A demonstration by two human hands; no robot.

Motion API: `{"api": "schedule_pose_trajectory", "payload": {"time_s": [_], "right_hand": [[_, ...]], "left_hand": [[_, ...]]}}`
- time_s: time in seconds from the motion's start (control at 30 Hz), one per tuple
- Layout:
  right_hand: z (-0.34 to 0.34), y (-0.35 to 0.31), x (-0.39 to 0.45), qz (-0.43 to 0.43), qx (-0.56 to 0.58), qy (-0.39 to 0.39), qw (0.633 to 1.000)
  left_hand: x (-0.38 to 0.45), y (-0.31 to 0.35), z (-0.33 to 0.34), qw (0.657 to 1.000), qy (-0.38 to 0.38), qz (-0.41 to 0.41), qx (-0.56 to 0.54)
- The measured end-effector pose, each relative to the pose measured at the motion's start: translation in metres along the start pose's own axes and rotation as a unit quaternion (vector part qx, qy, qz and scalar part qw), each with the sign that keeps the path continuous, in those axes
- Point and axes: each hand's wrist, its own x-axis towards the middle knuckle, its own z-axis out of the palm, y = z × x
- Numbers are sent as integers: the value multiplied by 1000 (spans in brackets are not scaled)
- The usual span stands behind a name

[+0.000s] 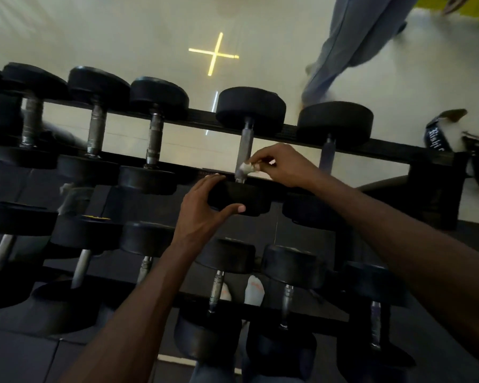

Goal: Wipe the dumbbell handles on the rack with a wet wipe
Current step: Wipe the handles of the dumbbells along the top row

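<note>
A black dumbbell rack (pixel 385 150) holds rows of black dumbbells on its tiers. On the top tier one dumbbell's metal handle (pixel 245 145) runs between a far head (pixel 250 110) and a near head (pixel 241 197). My right hand (pixel 282 164) pinches a crumpled white wet wipe (pixel 246 168) against the lower end of that handle. My left hand (pixel 205 211) grips the near head, thumb under it and fingers over the top.
More dumbbells sit left (pixel 154 139) and right (pixel 329 153) on the top tier, with others on the lower tier (pixel 216 286). A mirror behind the rack reflects a person's trouser legs (pixel 351 51). My socked feet (pixel 253 290) show below on the dark floor.
</note>
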Motion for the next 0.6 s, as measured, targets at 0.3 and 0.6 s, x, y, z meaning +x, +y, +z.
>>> {"api": "schedule_pose_trajectory", "payload": {"time_s": [0.3,0.6], "right_hand": [[-10,20,-87,160,366,202,894],[-45,48,-141,196,322,287,881]], "left_hand": [[0,67,37,989,-81,118,33],[2,100,104,985,-127,118,4]]}}
